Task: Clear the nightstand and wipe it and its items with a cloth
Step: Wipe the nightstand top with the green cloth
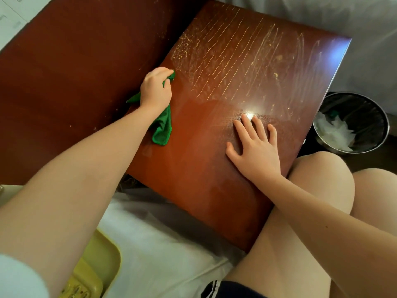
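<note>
Reddish-brown nightstand [214,158] fills the middle of the frame, its far half streaked with pale marks. At centre left, the left hand [155,90] grips a bunched green cloth [162,125] against the top. The right hand [254,147] lies flat, fingers spread, holding nothing. A bin [352,122] sits at right

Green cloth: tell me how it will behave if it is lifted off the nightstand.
The green cloth is probably floppy: it bunches in folds under the left hand and trails loose behind. Likely light, since one hand gathers it. It probably slides easily on the glossy nightstand.
</note>
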Demonstrator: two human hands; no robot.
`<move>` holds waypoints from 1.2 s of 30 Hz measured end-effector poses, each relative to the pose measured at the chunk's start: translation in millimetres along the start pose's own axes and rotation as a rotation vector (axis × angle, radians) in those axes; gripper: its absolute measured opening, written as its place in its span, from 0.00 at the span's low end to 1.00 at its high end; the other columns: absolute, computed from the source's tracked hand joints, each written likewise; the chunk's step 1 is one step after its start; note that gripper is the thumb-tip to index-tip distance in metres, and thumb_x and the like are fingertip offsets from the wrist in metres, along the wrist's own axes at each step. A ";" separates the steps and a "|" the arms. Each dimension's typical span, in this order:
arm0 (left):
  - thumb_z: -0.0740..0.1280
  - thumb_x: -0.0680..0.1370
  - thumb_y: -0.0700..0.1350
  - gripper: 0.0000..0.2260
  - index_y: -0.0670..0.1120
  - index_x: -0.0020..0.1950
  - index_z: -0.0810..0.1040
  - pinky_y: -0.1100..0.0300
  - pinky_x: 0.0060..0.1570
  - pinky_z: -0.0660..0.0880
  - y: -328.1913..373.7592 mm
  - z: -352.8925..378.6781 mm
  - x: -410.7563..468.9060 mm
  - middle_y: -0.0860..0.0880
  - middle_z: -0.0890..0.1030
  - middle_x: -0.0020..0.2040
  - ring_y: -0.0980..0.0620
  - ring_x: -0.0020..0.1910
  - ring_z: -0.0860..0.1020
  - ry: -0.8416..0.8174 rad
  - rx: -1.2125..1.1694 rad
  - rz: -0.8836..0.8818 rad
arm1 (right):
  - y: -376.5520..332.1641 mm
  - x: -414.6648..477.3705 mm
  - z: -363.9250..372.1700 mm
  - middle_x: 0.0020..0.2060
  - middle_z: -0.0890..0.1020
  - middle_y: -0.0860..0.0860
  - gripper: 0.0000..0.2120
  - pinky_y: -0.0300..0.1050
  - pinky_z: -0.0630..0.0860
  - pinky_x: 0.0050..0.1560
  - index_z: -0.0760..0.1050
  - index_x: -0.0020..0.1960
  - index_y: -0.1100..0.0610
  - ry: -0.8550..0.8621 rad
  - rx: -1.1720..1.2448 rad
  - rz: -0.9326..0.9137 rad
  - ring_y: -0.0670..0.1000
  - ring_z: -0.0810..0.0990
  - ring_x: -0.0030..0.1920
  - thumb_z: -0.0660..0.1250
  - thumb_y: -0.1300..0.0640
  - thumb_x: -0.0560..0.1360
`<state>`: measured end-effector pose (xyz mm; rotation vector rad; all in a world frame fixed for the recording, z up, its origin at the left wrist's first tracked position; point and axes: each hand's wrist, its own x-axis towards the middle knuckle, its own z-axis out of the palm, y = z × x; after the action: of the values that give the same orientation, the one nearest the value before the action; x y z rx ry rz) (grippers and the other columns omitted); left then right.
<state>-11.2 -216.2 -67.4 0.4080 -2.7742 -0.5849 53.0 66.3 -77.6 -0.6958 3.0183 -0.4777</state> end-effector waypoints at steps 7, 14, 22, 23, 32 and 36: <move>0.58 0.80 0.38 0.16 0.44 0.66 0.75 0.63 0.63 0.65 0.4 7.3 34.9 0.49 0.75 0.65 0.51 0.65 0.71 0.063 0.024 -0.124 | 0.4 0.3 1.3 0.71 0.68 0.52 0.28 0.57 0.49 0.71 0.68 0.70 0.54 0.006 0.001 0.002 0.56 0.62 0.72 0.51 0.42 0.75; 0.57 0.80 0.38 0.16 0.44 0.66 0.75 0.62 0.64 0.65 -2.0 6.9 53.7 0.48 0.75 0.66 0.50 0.65 0.71 0.014 0.054 -0.064 | -0.7 -0.4 1.3 0.71 0.69 0.53 0.28 0.58 0.51 0.71 0.68 0.69 0.54 0.007 0.005 0.009 0.57 0.63 0.72 0.51 0.43 0.75; 0.58 0.79 0.38 0.16 0.44 0.64 0.77 0.63 0.62 0.66 -3.5 4.4 51.6 0.49 0.76 0.64 0.50 0.64 0.72 -0.006 0.056 -0.007 | -0.8 0.0 0.9 0.71 0.68 0.53 0.28 0.58 0.50 0.71 0.68 0.70 0.54 -0.005 0.008 0.008 0.57 0.63 0.72 0.51 0.43 0.75; 0.58 0.79 0.38 0.16 0.44 0.64 0.77 0.63 0.63 0.66 -3.8 3.9 50.0 0.48 0.76 0.64 0.50 0.64 0.72 -0.015 0.059 0.010 | -0.4 0.1 0.7 0.71 0.68 0.53 0.28 0.58 0.50 0.71 0.68 0.70 0.54 -0.005 0.006 0.008 0.57 0.63 0.72 0.51 0.42 0.75; 0.58 0.79 0.37 0.16 0.43 0.64 0.77 0.60 0.63 0.66 -0.3 -0.3 14.7 0.46 0.77 0.64 0.48 0.64 0.73 -0.062 0.059 0.152 | -1.1 0.3 0.1 0.71 0.67 0.53 0.28 0.57 0.48 0.71 0.67 0.70 0.54 -0.001 0.007 0.010 0.57 0.62 0.72 0.51 0.42 0.75; 0.59 0.78 0.37 0.16 0.42 0.63 0.78 0.58 0.63 0.67 9.6 -0.9 -12.6 0.45 0.77 0.63 0.47 0.64 0.73 -0.081 0.045 0.198 | -0.9 0.5 -0.7 0.72 0.67 0.52 0.28 0.58 0.50 0.71 0.67 0.70 0.54 -0.011 0.007 0.007 0.56 0.62 0.72 0.50 0.42 0.75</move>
<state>-1.4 -204.0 -65.1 0.1182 -2.8643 -0.5030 52.9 65.5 -76.7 -0.6854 3.0063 -0.4824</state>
